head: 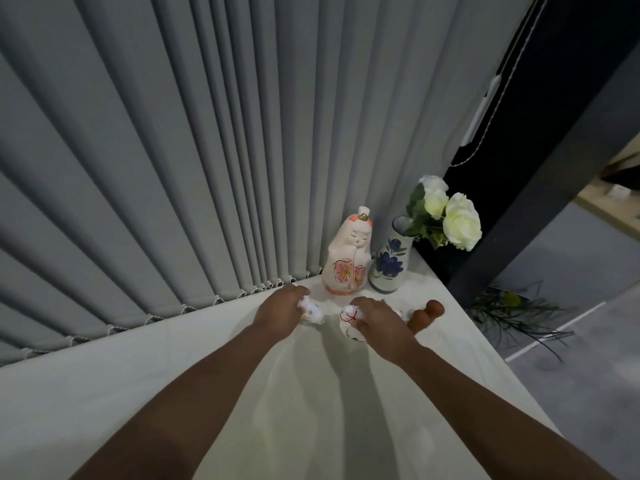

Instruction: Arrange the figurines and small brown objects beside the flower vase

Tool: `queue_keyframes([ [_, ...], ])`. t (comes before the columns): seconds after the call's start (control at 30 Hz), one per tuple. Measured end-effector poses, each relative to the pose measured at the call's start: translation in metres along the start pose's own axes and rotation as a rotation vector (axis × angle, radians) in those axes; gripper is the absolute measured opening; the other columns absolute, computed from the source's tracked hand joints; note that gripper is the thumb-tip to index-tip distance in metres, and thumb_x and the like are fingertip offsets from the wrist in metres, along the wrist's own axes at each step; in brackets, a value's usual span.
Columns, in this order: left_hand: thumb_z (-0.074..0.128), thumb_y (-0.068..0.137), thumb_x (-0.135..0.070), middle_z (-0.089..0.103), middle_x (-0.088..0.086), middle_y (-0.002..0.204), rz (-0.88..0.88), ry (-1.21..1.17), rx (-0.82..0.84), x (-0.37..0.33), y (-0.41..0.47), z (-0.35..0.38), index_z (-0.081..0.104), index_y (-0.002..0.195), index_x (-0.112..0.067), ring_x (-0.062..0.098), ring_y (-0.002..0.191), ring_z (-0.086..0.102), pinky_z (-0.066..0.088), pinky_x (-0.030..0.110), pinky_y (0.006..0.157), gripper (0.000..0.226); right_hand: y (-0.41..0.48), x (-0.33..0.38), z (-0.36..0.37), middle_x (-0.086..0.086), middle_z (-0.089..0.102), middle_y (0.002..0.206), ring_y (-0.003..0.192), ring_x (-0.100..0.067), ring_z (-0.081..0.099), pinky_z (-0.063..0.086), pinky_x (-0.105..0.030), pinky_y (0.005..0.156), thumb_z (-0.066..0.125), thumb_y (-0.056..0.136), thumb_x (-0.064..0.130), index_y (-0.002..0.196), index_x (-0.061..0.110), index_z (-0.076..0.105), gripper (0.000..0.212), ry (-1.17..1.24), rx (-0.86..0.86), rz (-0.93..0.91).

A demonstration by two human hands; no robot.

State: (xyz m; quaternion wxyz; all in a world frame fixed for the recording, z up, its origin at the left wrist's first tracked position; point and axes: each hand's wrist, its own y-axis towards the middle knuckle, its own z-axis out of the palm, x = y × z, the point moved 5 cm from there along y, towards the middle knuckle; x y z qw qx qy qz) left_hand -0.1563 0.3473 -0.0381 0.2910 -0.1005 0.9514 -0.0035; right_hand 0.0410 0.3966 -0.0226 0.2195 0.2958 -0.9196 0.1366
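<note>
I'm gripping a small white ceramic figurine with red markings [313,311] in my left hand [278,308], fingers curled over its top, and it's sitting low on the white tabletop [207,375], in front and to the left of the big doll. My right hand [377,317] is closing over a second small white figurine with a red cord around its neck [349,325], which is tilting toward me under my fingers. Both hands are clamped, each on its own figurine, and they're sitting apart with a gap of bare tabletop between them.

Just past my right hand, a small brown rounded wooden object [427,315] is lying on the tabletop, partly hidden behind my knuckles; a bit of something white is peeking out beside it, but I can't tell what it is.

Behind all this, a tall pink-and-white ceramic doll with painted pink blossoms [348,256] is standing upright, and just to its right, nearly touching, is the white ceramic vase with blue painted flowers [391,261], holding white roses with green leaves [450,216]. Both are tucked into the far corner of the tabletop.

Grey vertical blinds [173,150] are hanging along the back edge, and a dark post [540,202] is rising on the right.
</note>
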Motion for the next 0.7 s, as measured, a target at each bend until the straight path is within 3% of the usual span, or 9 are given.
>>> queue_keyframes([
  [0.1, 0.054, 0.084, -0.005, 0.057, 0.009, 0.125, -0.006, 0.002, 0.006, 0.005, 0.006, 0.002, 0.055, 0.124, -0.016, 0.027, 0.116, 0.053, 0.041, 0.034, 0.096, 0.042, 0.004, -0.004, 0.006, -0.001, 0.063, 0.115, 0.107, -0.021, 0.055, 0.04, -0.028, 0.089, 0.056, 0.092, 0.02, 0.119, 0.018, 0.055, 0.027, 0.084, -0.029, 0.03],
  [0.4, 0.053, 0.085, -0.004, 0.051, 0.005, 0.136, -0.021, -0.076, 0.02, 0.007, 0.009, 0.012, 0.046, 0.133, -0.02, 0.023, 0.122, 0.05, 0.04, 0.033, 0.1, 0.051, 0.015, -0.009, 0.011, 0.001, 0.064, 0.118, 0.106, -0.017, 0.056, 0.043, -0.028, 0.093, 0.056, 0.092, 0.023, 0.123, 0.021, 0.055, 0.031, 0.079, 0.013, 0.088],
  [0.53, 0.054, 0.087, -0.01, 0.034, 0.003, 0.152, -0.017, -0.025, 0.084, 0.008, 0.006, 0.021, 0.032, 0.143, -0.025, 0.021, 0.138, 0.034, 0.035, 0.036, 0.11, 0.062, 0.011, -0.015, 0.012, -0.001, 0.057, 0.132, 0.122, -0.019, 0.049, 0.038, -0.032, 0.104, 0.054, 0.093, 0.023, 0.132, 0.02, 0.049, 0.04, 0.032, 0.028, 0.106],
  [0.7, 0.053, 0.091, -0.023, 0.025, 0.003, 0.156, -0.025, 0.011, 0.009, 0.007, 0.005, 0.016, 0.022, 0.147, -0.02, 0.02, 0.143, 0.026, 0.029, 0.036, 0.114, 0.063, 0.01, -0.02, 0.011, -0.001, 0.04, 0.15, 0.14, -0.02, 0.03, 0.028, -0.037, 0.116, 0.052, 0.094, 0.031, 0.145, 0.02, 0.034, 0.055, -0.054, -0.075, 0.081],
])
